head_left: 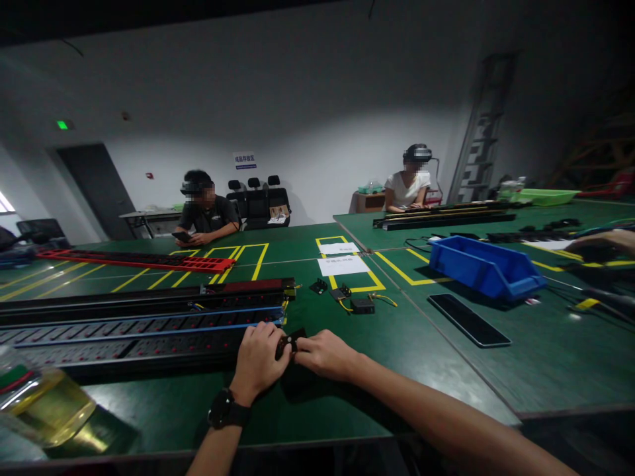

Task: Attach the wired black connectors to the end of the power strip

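Black bracket (297,334) held from both sides

The left hand (260,357) pinches its left, the right hand (325,354) its right, fingers narrow, both about equally near. It lies just off the right end of the black track (178,346), long axis unclear.

Near the left corner of the green counter (565,357), by its near edge, is a bottle (47,406) of yellow liquid. Right of the counter's seam, a tablet (467,320) lies flat, closer to the near edge than the blue bin (466,271). Two white sheets (344,266) lie left of the seam, and a red frame (133,260) toward the left end. At the far edge, one person (211,215) holds a phone (182,236); another person (407,188) is farther right. A green tray (548,196) sits toward the far right corner. Black chairs (255,198) stand beyond the far edge.
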A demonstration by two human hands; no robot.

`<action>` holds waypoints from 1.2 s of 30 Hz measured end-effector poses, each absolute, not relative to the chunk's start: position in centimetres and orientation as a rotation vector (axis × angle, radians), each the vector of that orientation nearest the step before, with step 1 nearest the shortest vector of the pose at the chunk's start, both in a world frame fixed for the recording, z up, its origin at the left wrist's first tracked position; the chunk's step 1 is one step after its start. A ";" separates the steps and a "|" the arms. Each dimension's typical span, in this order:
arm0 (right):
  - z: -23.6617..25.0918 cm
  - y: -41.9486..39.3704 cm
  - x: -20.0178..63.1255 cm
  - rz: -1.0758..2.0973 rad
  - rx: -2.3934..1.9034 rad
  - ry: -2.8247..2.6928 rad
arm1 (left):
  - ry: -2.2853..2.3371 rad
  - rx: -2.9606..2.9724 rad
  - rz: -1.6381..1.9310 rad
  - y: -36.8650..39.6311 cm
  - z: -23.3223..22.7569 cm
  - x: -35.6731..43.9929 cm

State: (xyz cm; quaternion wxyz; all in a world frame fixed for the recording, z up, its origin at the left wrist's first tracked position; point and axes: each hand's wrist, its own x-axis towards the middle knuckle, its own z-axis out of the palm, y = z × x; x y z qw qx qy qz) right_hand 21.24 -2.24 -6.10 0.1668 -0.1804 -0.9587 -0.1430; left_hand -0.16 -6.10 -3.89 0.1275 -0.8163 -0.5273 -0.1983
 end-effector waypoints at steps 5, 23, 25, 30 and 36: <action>-5.7 -2.2 21.4 -0.192 -0.595 -2.745 | -1.526 -2.374 -0.588 -6.1 -3.8 -0.2; -4.8 -0.2 23.4 0.185 -0.928 -2.564 | -1.511 -2.352 -0.534 -6.3 -3.7 0.0; -4.7 -0.5 23.3 0.185 -0.955 -2.613 | -1.503 -2.349 -0.529 -6.2 -3.8 0.0; -4.2 -1.0 23.0 0.161 -0.990 -2.678 | -1.477 -2.336 -0.531 -6.0 -4.1 -0.1; -4.2 -1.1 22.9 0.180 -0.996 -2.676 | -1.471 -2.357 -0.534 -6.0 -4.0 -0.1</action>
